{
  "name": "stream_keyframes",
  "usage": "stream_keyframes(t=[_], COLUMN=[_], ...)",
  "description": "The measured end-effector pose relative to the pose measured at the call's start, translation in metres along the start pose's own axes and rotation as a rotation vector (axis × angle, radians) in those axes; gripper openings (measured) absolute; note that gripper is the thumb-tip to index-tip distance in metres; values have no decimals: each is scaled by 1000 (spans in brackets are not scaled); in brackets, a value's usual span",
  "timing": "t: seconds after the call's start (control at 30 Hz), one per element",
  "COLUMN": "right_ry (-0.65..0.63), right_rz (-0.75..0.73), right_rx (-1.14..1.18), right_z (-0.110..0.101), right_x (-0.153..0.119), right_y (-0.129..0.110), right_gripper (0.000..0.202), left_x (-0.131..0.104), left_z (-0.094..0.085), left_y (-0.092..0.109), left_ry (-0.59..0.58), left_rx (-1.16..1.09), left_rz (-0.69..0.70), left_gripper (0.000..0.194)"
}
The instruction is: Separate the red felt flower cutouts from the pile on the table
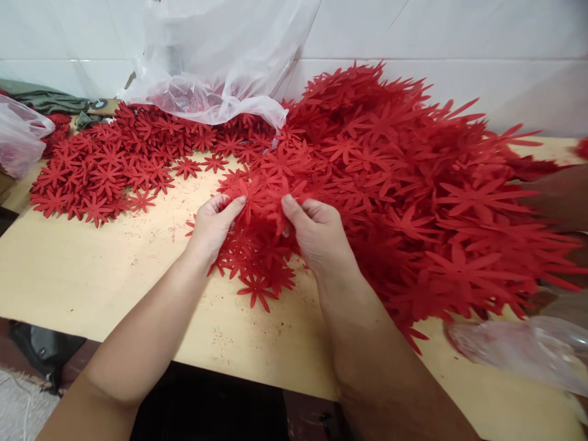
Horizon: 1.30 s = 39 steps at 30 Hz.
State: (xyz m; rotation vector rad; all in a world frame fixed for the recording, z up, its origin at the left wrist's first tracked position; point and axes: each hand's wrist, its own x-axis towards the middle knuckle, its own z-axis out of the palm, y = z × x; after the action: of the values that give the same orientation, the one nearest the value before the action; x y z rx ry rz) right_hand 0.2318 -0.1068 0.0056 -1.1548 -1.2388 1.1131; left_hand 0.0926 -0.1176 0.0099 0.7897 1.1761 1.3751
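Observation:
Between thumb and fingers, my left hand (214, 223) pinches the left side of some red flower-shaped cutouts (260, 199) held above the table. My right hand (319, 236) grips red cutouts on the other side, also with the thumb on top. How many cutouts are held cannot be told, as they blend with those behind. Below and between my hands lies a small heap of red cutouts (260, 269). A large pile of red cutouts (413, 202) rises on the right, and a lower pile (101, 162) spreads at the left back.
The pale wooden table (114, 275) carries small red scraps. A clear plastic bag (220, 73) stands at the back against the tiled wall (413, 30). Another bag (21, 135) is at the left edge, and clear plastic (519, 349) lies at right. A person's arm (560, 196) reaches in at the right.

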Motion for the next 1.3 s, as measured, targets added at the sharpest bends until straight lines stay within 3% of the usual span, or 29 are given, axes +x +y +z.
stream_keyframes(t=[0.1,0.23,0.37,0.53,0.63,0.77,0.87,0.93,1.1,1.23,1.3], right_ry=[39,73,120,247,138,-81,-166,-121,168,399,394], right_rz=[20,-9,-192,-402,-376,-165,-96,-102,-172,-425,-540], right_rx=[-11,3,-101,-363,-304,-96,-48,-15,-138,-490,-610], right_z=[-1,0,0,-4,0,14,20,16,-12,-24,-17], right_x=[0,0,5,6,-2,-13,-16,-13,10,18,12], right_y=[-1,3,15,19,10,1,-1,-1,20,31,26], right_gripper=[56,46,27,30,28,33,32,31,23,46,47], left_x=[-2,-4,-4,-4,-5,-6,-6,-5,-3,-4,-4], left_z=[0,0,1,2,2,1,1,1,0,1,0], left_y=[-1,-2,-2,-2,-3,-2,-3,-4,-4,-2,-3], left_ry=[-32,-75,-115,-129,-107,-99,-95,-110,-166,-173,-165], left_rx=[-11,-26,-50,-25,23,66,107,119,62,-28,-62], left_rz=[9,11,-28,-7,15,23,27,23,19,-36,-77], left_gripper=[29,25,12,8,20,33,40,42,36,29,26])
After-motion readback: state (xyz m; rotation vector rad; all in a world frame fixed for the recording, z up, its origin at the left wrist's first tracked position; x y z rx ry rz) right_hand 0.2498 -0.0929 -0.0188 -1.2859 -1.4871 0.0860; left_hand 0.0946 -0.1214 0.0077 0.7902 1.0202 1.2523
